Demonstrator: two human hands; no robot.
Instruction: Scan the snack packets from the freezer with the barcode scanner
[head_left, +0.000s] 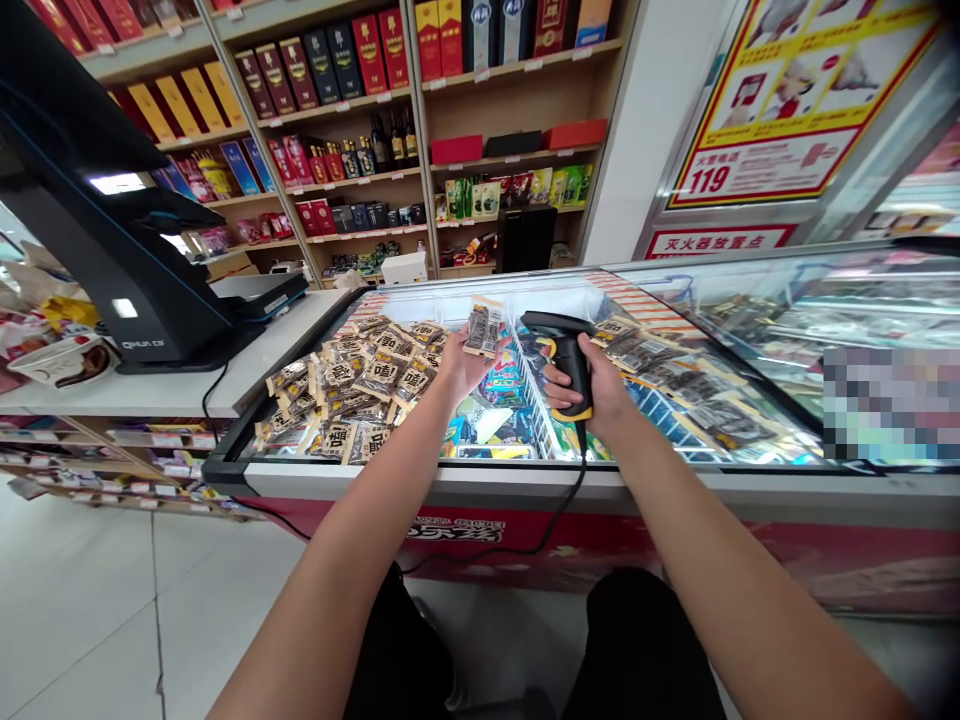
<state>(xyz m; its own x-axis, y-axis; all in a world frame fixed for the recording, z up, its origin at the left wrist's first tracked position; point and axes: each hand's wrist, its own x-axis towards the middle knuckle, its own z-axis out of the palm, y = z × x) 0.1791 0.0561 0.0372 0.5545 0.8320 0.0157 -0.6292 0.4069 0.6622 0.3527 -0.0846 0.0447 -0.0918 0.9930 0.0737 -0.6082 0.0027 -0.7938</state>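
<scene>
Our left hand (466,368), its fingers partly hidden behind the pack, pinches a snack packet (482,326) above the chest freezer (525,479); our right hand (606,392) wraps around a scanner (568,358) over the freezer too, palm out of sight. Heaped packets (352,380) cover the freezer's left end, more packets (690,385) lie farther right, bare glass between. A cable (582,452) crosses its front edge; pixelation blots its right side.

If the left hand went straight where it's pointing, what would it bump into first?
The left hand and its packet would probably meet the far edge of the glass case first, or the shelves behind if they pass above it. Depth is unclear.
</scene>
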